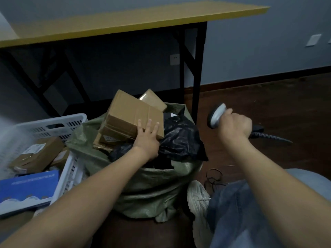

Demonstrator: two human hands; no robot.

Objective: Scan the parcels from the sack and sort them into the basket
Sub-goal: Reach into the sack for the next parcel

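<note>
L hand (146,140) rests flat, fingers spread, on top cardboard box (132,117) in green sack (152,185), R hand (234,126) grips scanner (216,115) off right, white basket (53,120) w/ parcels (35,154) just left of sack

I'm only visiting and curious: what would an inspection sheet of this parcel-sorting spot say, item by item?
Surface: dark wooden floor; a yellow-topped table stands behind.
Job's things: green sack open, stuffed with cardboard boxes and black bags; white basket on its left already holds parcels and a blue box.
Clutter: nothing seen.
Hands: left hand rests with straight fingers on the top box; right hand grips the scanner.
Cables: coiled scanner cord trails along the floor; thin dark wire beside a white shoe.
Surroundings: grey wall with a socket.
</note>
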